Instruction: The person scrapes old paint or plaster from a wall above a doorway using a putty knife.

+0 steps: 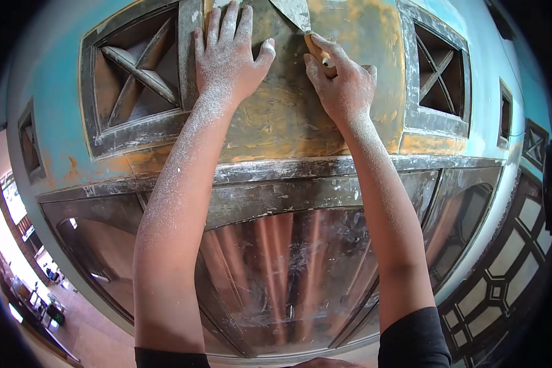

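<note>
My left hand (230, 58), dusted with white powder, lies with its fingers spread on the patchy brown and yellow wall panel (270, 116). It holds nothing. To its right, my right hand (346, 80) is wrapped round the wooden handle of a scraper (293, 12). The scraper's metal blade points up and to the left against the panel, and its top end runs out of view. White dust also covers both forearms.
Wooden vents with crossed bars (138, 76) (438, 73) flank the panel. Below runs a worn wooden ledge (276, 170) over a glazed frame with pink curtains (276, 270). A patterned door (497, 282) stands at right. A tiled floor (98, 319) shows at lower left.
</note>
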Available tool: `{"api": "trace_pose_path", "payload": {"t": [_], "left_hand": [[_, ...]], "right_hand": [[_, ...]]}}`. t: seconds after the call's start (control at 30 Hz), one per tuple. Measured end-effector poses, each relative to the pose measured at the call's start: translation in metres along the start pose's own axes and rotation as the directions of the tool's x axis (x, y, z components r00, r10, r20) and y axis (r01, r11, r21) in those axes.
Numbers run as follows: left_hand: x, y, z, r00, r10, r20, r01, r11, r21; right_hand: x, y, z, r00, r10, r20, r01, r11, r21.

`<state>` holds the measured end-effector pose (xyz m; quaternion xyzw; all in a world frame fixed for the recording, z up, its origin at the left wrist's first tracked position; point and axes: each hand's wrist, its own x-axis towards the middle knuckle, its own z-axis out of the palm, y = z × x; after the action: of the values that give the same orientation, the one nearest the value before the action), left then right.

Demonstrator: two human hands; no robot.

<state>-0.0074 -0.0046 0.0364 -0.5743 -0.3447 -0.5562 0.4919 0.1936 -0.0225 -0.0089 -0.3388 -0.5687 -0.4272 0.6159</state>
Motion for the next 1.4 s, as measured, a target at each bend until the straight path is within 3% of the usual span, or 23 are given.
{"api": "trace_pose_path", "payload": {"t": [0.07,0.4,0.57,0.7,0.8,1.0,1.07,1.23,1.4], "left_hand": [[0.000,-0.012,0.016,0.987,0.120,-0.105,-0.110,0.989,0.094],[-0.003,-0.010,0.011,0.987,0.117,-0.114,-0.104,0.989,0.107],[-0.003,0.002,-0.006,0.996,0.049,-0.076,-0.050,0.999,-0.008],[-0.004,0.003,-0.006,0.995,0.053,-0.083,-0.050,0.998,0.028],[-0.004,0.004,-0.007,0.996,0.049,-0.071,-0.047,0.999,0.026],[-0.007,-0.001,0.000,0.999,0.023,-0.040,-0.022,1.000,0.006],[-0.009,-0.011,0.014,0.991,0.098,-0.090,-0.088,0.990,0.112],[-0.010,-0.012,0.015,0.992,0.094,-0.081,-0.084,0.989,0.119],[-0.011,-0.006,0.009,0.996,0.060,-0.070,-0.052,0.993,0.103]], "right_hand": [[-0.003,0.001,0.001,1.000,-0.019,-0.021,0.019,1.000,-0.002],[-0.003,0.003,0.001,0.998,-0.033,-0.062,0.036,0.998,0.048],[-0.005,0.004,0.001,0.998,-0.024,-0.064,0.026,0.999,0.035],[0.005,-0.001,0.003,0.999,-0.010,-0.044,0.007,0.999,-0.047],[-0.005,0.004,0.001,0.998,-0.009,-0.067,0.012,0.999,0.048],[0.001,0.000,0.003,0.998,0.009,-0.058,-0.008,1.000,0.017],[-0.003,0.001,0.000,0.999,0.014,-0.047,-0.013,1.000,0.024],[0.000,0.002,0.006,0.997,-0.021,-0.081,0.019,1.000,-0.022],[0.011,0.005,-0.002,1.000,-0.021,-0.012,0.021,1.000,0.021]]}}
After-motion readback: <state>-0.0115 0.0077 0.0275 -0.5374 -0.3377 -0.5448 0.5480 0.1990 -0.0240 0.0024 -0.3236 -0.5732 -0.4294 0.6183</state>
